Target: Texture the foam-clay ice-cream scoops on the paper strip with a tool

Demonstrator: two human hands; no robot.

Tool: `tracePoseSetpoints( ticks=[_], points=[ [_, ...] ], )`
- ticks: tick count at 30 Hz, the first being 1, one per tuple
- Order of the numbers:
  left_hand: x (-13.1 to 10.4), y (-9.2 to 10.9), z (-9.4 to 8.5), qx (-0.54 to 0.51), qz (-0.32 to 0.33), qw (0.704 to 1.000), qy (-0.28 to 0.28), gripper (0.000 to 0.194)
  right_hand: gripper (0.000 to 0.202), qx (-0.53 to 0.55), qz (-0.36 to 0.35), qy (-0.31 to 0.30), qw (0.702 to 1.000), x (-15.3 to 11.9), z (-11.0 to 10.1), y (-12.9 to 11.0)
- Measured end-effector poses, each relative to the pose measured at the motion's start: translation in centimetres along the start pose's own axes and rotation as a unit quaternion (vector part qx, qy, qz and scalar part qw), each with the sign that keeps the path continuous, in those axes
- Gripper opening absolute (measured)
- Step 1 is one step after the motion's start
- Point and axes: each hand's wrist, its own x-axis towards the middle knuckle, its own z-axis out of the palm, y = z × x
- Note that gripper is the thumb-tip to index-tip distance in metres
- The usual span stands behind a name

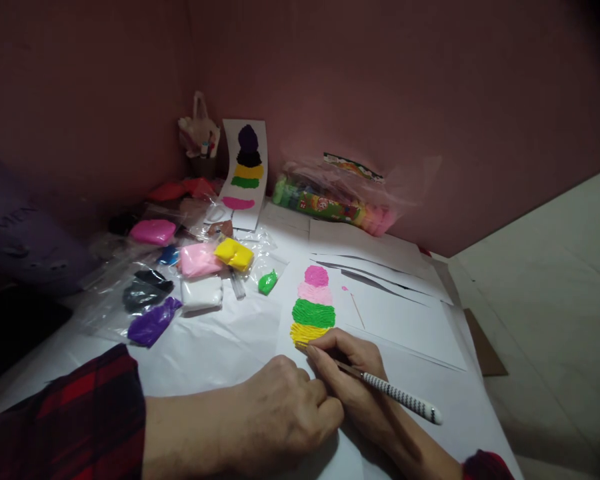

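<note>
My right hand (353,360) is closed round a slim tool with a patterned white handle (403,397); its metal-looking front end points at the yellow clay band (307,333). On the white paper, that band lies lowest in a stack of clay shapes, below a green band (313,312), a light pink band (315,293) and a round darker pink piece (317,275). The green and yellow bands have grooved surfaces. My left hand (290,407) rests as a fist on the paper below, touching or nearly touching my right hand. Its curled fingers hide whatever is inside.
Bagged clay lies left: yellow (235,254), white (201,293), purple (153,322), green (268,282) and other colours. A similar clay picture (247,177) leans at the back beside a plastic pack (330,200). A thin pink-tipped stick (357,311) lies on paper sheets to the right.
</note>
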Motion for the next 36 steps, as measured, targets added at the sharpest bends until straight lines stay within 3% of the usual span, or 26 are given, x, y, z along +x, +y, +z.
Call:
tracePoseSetpoints(
  ticks=[14,20,24,32,36],
  points=[
    [-0.09,-0.1,0.47,0.002,-0.004,1.0,0.018,0.01,0.018,0.01,0.003,0.009,1.0,0.05,0.12,-0.01],
    [-0.18,-0.04,0.59,0.007,-0.005,1.0,0.012,0.012,0.019,0.018,0.007,0.047,0.999,-0.16,0.03,-0.33],
    [-0.25,-0.04,0.84,0.007,-0.01,0.999,0.039,0.013,0.02,0.008,-0.001,0.049,0.999,-0.14,0.1,-0.23],
    [-0.18,-0.13,0.66,0.005,-0.01,1.0,0.014,0.013,0.019,0.007,-0.012,0.019,1.0,-0.01,-0.03,-0.31],
    [-0.22,-0.11,0.71,-0.003,-0.008,1.0,0.006,0.012,0.019,0.01,-0.01,0.04,0.999,0.01,-0.01,-0.3]
  ],
)
